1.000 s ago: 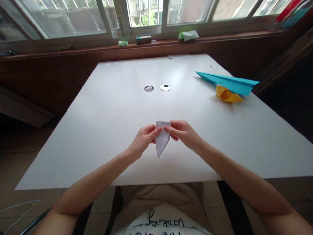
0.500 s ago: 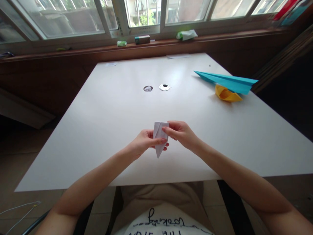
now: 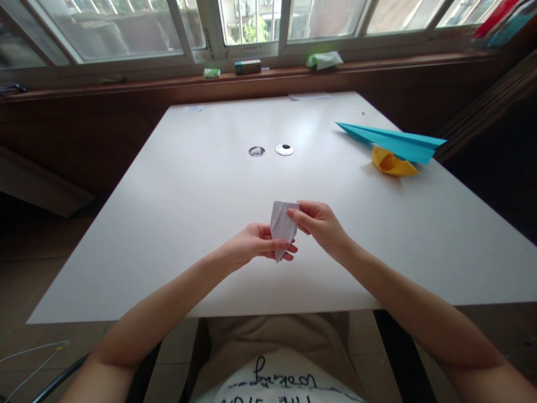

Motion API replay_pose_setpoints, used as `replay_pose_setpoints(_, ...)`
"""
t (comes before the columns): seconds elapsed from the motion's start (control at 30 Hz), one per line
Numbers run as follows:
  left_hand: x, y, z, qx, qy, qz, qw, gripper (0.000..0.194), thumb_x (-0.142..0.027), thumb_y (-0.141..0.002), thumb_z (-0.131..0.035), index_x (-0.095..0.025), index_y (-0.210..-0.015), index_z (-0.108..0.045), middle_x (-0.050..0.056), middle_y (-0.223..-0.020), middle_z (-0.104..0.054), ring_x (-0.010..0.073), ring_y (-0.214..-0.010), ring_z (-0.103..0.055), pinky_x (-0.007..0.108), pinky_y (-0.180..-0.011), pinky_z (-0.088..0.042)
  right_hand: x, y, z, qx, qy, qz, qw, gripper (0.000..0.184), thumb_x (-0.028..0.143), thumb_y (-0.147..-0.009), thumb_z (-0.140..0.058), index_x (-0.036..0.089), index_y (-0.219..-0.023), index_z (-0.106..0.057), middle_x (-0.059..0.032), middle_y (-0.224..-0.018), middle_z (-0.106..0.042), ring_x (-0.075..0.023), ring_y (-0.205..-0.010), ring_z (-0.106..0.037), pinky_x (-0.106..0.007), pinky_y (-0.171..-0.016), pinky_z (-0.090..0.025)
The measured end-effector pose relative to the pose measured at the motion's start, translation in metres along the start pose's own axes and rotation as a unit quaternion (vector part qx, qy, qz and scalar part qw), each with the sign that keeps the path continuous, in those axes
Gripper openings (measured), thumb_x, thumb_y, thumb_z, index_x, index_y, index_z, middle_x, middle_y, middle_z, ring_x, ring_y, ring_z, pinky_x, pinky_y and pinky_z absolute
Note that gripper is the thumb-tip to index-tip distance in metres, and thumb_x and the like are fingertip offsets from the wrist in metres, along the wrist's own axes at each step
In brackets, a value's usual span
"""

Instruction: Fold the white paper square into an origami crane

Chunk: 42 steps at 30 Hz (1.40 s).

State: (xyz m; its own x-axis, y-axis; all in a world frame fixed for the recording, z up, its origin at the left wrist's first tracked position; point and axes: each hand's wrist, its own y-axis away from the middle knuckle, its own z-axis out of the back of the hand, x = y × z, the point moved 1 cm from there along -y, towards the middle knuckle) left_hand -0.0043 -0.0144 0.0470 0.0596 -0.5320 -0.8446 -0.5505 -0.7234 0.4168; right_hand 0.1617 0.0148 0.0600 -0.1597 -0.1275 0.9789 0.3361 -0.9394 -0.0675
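While the left hand [image 3: 260, 242] pinched the paper [image 3: 282, 223] low down, thumb across the front and fingertips showing past the right edge, the right hand [image 3: 322, 219] gripped its far right corner between thumb and fingers. White and folded small, the paper had a nearly straight far edge and narrowed to a point at the near end, the tip poking out past the left thumb. A crease slanted down its face from the far edge toward the left side.

The paper was over the near middle of the white table [image 3: 180, 196], whose top shone toward the far side. Farther off were two discs, the left one [image 3: 257, 151] mottled grey, the right one [image 3: 282, 151] pale with a black spot. At far right a yellow boat [image 3: 390, 162] sat close against a blue plane [image 3: 394, 141], the plane's sharp nose toward the left. Beyond the table, a box [image 3: 248, 67] stood on the brown sill [image 3: 159, 82].
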Motion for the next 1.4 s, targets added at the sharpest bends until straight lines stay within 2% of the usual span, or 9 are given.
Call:
replay_pose_setpoints(0.27, 0.001, 0.001, 0.0, 0.002, -0.016, -0.021, 1.0, 0.028, -0.033, -0.069, -0.073, -0.015, -0.089, -0.069, 0.009, -0.089, -0.072, 0.0143, -0.072, -0.068, 0.025, -0.07, -0.05, 0.001, -0.001, 0.002, -0.058, -0.042, 0.017, 0.997, 0.032, 0.026, -0.081, -0.054, 0.017, -0.053, -0.04, 0.0078, -0.045, -0.031, -0.0045, -0.044, -0.027, -0.022, -0.044, -0.02)
replay_pose_setpoints(0.37, 0.0, 0.002, -0.002, 0.003, -0.03, -0.054, 0.998, 0.025, -0.032, -0.07, -0.071, -0.015, -0.088, -0.069, 0.008, -0.086, -0.072, 0.014, -0.071, -0.068, 0.023, -0.067, -0.051, 0.0, -0.002, 0.003, -0.066, -0.084, 0.01, 0.994, 0.034, 0.026, -0.081, -0.055, 0.017, -0.052, -0.04, 0.0074, -0.044, -0.032, -0.0043, -0.043, -0.028, -0.022, -0.044, -0.02)
replay_pose_setpoints(0.57, -0.003, 0.005, -0.006, -0.005, -0.068, -0.166, 0.984, 0.016, -0.027, -0.075, -0.067, -0.014, -0.084, -0.071, 0.007, -0.082, -0.073, 0.0156, -0.07, -0.068, 0.025, -0.066, -0.053, -0.003, -0.001, -0.001, -0.008, -0.246, -0.079, 0.966, 0.033, 0.027, -0.081, -0.058, 0.017, -0.054, -0.04, 0.0077, -0.045, -0.029, -0.0044, -0.043, -0.028, -0.021, -0.043, -0.022)
replay_pose_setpoints(0.67, -0.004, 0.007, -0.006, -0.01, -0.09, -0.205, 0.975, 0.014, -0.025, -0.076, -0.065, -0.014, -0.082, -0.071, 0.007, -0.081, -0.073, 0.0159, -0.069, -0.068, 0.027, -0.067, -0.054, -0.003, -0.001, -0.003, 0.011, -0.284, -0.1, 0.954, 0.034, 0.028, -0.08, -0.059, 0.017, -0.054, -0.039, 0.0077, -0.045, -0.029, -0.0045, -0.043, -0.029, -0.02, -0.043, -0.023)
replay_pose_setpoints(0.83, -0.004, 0.008, -0.007, -0.001, -0.101, -0.197, 0.975, 0.018, -0.028, -0.076, -0.065, -0.013, -0.086, -0.07, 0.009, -0.082, -0.072, 0.0168, -0.068, -0.068, 0.028, -0.066, -0.054, 0.001, -0.002, 0.001, 0.038, -0.293, -0.084, 0.952, 0.031, 0.026, -0.079, -0.058, 0.017, -0.054, -0.041, 0.0064, -0.046, -0.033, -0.0059, -0.043, -0.033, -0.021, -0.044, -0.026)
replay_pose_setpoints(1.03, -0.003, 0.01, -0.009, 0.05, -0.105, -0.156, 0.981, 0.019, -0.029, -0.078, -0.063, -0.013, -0.087, -0.068, 0.009, -0.082, -0.072, 0.0166, -0.069, -0.067, 0.027, -0.065, -0.052, 0.004, -0.002, 0.004, 0.1, -0.266, -0.147, 0.947, 0.027, 0.036, -0.081, -0.05, 0.016, -0.063, -0.051, 0.0, -0.053, -0.048, -0.01, -0.045, -0.039, -0.025, -0.044, -0.031)
replay_pose_setpoints(1.13, -0.005, 0.011, -0.009, 0.01, -0.093, -0.197, 0.976, 0.02, -0.031, -0.08, -0.06, -0.013, -0.084, -0.066, 0.007, -0.075, -0.071, 0.0148, -0.063, -0.066, 0.025, -0.059, -0.049, 0.002, -0.005, 0.005, 0.08, -0.282, -0.136, 0.946, 0.026, 0.036, -0.081, -0.052, 0.016, -0.064, -0.053, 0.001, -0.052, -0.048, -0.0095, -0.046, -0.039, -0.024, -0.046, -0.033)
replay_pose_setpoints(1.27, -0.008, 0.008, -0.001, -0.123, -0.025, -0.297, 0.947, 0.024, -0.032, -0.082, -0.057, -0.014, -0.067, -0.06, 0.0, -0.055, -0.063, 0.0092, -0.05, -0.058, 0.021, -0.051, -0.041, -0.001, -0.008, 0.006, 0.043, -0.323, -0.107, 0.939, 0.021, 0.028, -0.078, -0.051, 0.015, -0.061, -0.053, 0.0024, -0.049, -0.047, -0.008, -0.045, -0.041, -0.022, -0.046, -0.033)
replay_pose_setpoints(1.4, -0.012, 0.004, 0.007, -0.231, 0.038, -0.34, 0.911, 0.032, -0.032, -0.08, -0.058, -0.016, -0.055, -0.048, -0.006, -0.042, -0.046, 0.0051, -0.042, -0.043, 0.019, -0.047, -0.034, -0.001, -0.004, 0.004, 0.127, -0.3, -0.122, 0.938, 0.016, 0.025, -0.075, -0.051, 0.014, -0.064, -0.056, 0.0013, -0.049, -0.051, -0.0091, -0.046, -0.047, -0.022, -0.047, -0.035)
